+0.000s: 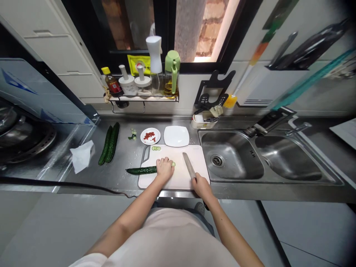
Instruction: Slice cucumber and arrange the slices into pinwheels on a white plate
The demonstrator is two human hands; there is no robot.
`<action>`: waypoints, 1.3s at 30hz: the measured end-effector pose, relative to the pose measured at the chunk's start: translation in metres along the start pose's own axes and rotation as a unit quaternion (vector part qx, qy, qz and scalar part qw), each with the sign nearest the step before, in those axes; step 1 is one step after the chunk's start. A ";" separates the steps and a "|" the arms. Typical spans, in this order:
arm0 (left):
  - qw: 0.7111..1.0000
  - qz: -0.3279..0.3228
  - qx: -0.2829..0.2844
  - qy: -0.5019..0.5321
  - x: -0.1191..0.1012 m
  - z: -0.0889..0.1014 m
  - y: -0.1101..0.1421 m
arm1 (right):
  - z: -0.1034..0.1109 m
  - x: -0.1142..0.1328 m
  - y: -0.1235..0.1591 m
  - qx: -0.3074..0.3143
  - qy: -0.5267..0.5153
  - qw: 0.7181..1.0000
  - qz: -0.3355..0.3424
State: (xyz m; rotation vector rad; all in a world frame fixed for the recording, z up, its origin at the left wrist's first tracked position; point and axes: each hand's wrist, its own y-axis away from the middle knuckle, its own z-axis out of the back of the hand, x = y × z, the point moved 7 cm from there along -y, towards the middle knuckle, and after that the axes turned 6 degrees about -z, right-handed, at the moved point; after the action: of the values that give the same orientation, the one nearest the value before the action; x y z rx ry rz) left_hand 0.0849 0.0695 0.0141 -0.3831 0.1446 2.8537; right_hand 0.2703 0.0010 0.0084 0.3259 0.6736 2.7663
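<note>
A white cutting board (194, 155) lies on the steel counter in front of me. Across its left edge lies a dark green cucumber (140, 170). My left hand (164, 167) is closed over the cucumber's right end, pinning it to the board. My right hand (200, 185) grips the handle of a kitchen knife (189, 165), whose blade rests flat-angled on the board, apart from the cucumber. A few cut cucumber slices (156, 148) sit at the board's far edge.
Two whole cucumbers (109, 144) lie on the counter to the left, beside a crumpled tissue (81, 155). Behind the board stand a small plate of red chopped bits (150, 136) and an empty white plate (176, 136). A double sink (230, 159) adjoins the board's right side. Bottles fill a wall rack (143, 97).
</note>
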 end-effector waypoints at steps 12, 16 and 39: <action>0.999 -0.028 -0.035 0.031 -0.010 0.003 -0.006 | 0.000 0.003 -0.002 0.001 0.005 1.000 0.008; 0.996 -0.033 -0.046 0.072 -0.017 0.012 -0.004 | 0.000 0.003 -0.002 0.001 0.004 1.000 0.007; 0.934 0.274 -0.087 0.212 0.111 0.018 -0.052 | 0.000 0.004 -0.001 0.017 0.005 1.000 -0.003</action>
State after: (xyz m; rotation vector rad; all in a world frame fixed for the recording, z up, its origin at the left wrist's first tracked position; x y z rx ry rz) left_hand -0.0090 0.1487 -0.0019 -1.1631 0.0886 3.2838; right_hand 0.2672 0.0032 0.0088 0.3183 0.7233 2.7556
